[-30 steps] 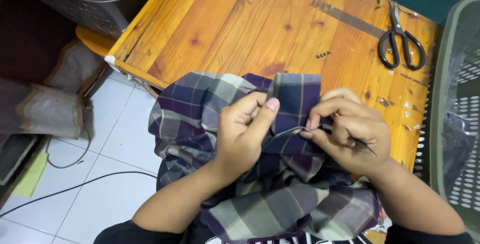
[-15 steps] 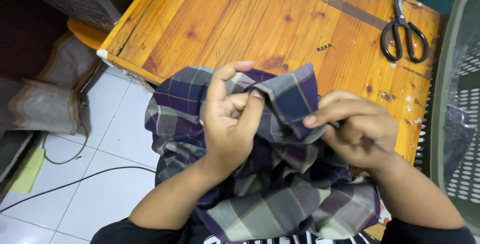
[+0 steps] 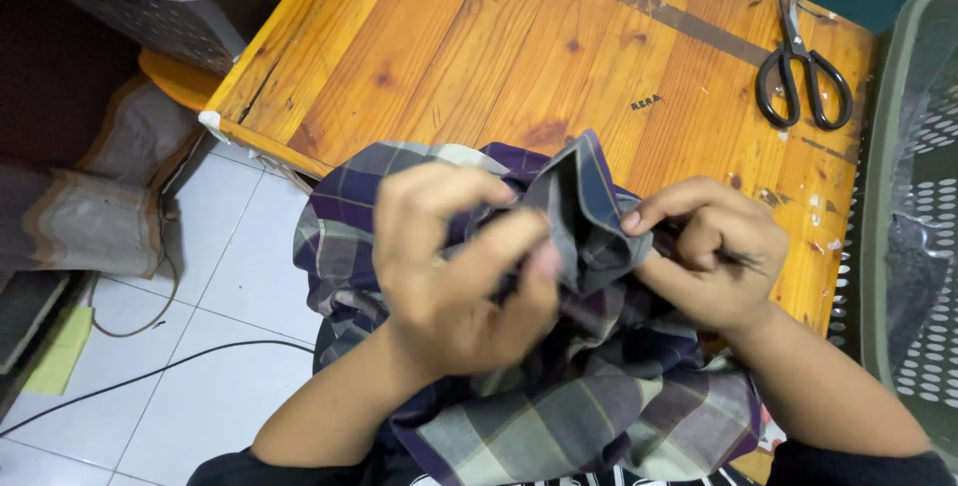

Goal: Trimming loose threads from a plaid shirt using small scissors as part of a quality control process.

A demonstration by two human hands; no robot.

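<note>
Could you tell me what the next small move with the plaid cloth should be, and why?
Probably flatten the raised fold of the plaid cloth: the left hand pinches it upright, while the right hand grips the edge beside it.

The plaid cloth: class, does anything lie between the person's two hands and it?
Nothing visible does. The left hand and right hand both already grip the plaid cloth, pinching a raised fold between them. The scissors lie apart on the wooden table.
</note>
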